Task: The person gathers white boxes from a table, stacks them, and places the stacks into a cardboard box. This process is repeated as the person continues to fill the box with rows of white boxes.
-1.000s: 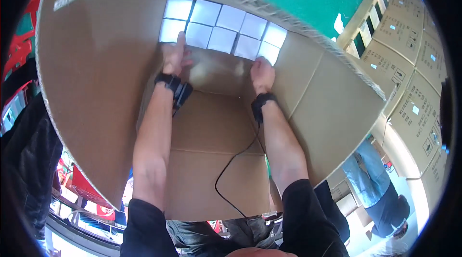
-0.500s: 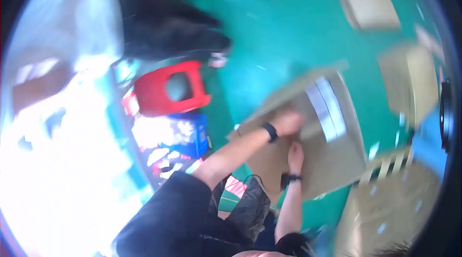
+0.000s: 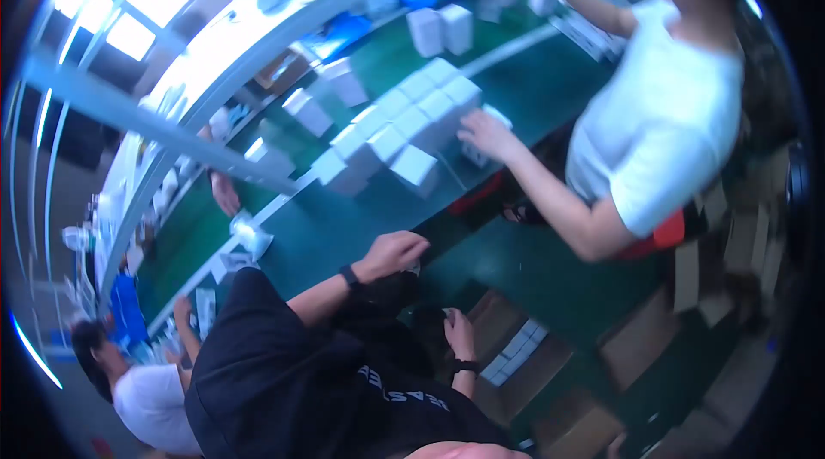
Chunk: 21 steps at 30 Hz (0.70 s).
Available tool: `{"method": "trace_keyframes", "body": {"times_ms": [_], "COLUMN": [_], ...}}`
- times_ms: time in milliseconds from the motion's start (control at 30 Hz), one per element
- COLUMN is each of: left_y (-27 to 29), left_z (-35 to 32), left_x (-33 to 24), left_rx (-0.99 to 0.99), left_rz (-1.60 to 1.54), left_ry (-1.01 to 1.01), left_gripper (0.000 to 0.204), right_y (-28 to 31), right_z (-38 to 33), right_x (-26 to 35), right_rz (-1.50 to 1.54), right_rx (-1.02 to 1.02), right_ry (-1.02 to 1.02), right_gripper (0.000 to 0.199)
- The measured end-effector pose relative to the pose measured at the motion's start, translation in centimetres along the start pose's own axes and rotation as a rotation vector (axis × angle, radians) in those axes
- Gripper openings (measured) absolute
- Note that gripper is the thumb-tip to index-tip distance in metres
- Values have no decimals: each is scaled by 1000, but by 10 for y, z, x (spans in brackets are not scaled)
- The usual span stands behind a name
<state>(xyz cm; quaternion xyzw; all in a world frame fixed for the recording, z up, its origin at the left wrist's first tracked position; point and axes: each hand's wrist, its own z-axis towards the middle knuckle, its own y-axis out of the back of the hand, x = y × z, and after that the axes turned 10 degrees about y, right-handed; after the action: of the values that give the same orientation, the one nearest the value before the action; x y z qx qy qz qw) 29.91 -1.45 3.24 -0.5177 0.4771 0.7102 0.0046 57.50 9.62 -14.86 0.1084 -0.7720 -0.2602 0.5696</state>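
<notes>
My left hand (image 3: 394, 254), a dark band on its wrist, is raised near the front edge of the green-topped table (image 3: 344, 227). Its fingers are pressed together and bent; a small pale spot shows below the fingertips, too unclear to name. Lower down, my right hand (image 3: 460, 332) has its fingers curled, and whatever they hold, if anything, is hidden. It is beside an open brown carton (image 3: 550, 370) with a row of small white boxes (image 3: 516, 354) inside. Several white boxes (image 3: 404, 119) stand grouped on the table, beyond my left hand.
Across at the right, a person in a white shirt (image 3: 657, 115) reaches one hand (image 3: 488, 134) to the grouped boxes. Another person (image 3: 155, 399) sits at lower left. A metal frame bar (image 3: 172, 119) crosses above the table. More cartons (image 3: 640, 334) lie on the floor at right.
The view has swung from the floor and a large carton up to the table. My hands, both over that carton before, are now apart, the left one nearer the table.
</notes>
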Motion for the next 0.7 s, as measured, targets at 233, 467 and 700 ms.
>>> {"method": "trace_keyframes", "body": {"times_ms": [233, 467, 700], "left_y": [124, 219, 294], "left_z": [-144, -153, -40], "left_x": [105, 225, 322], "left_rx": [-319, -888, -714], "left_rz": [-66, -53, 395], "left_ry": [827, 892, 316], "left_gripper": [24, 30, 41], "right_y": [27, -9, -26], "right_z": [117, 247, 463], "right_x": [164, 341, 453], "right_rz": [-102, -113, -704], "right_rx": [261, 230, 101], "right_ry": [350, 783, 636], "right_gripper": [32, 24, 54]}}
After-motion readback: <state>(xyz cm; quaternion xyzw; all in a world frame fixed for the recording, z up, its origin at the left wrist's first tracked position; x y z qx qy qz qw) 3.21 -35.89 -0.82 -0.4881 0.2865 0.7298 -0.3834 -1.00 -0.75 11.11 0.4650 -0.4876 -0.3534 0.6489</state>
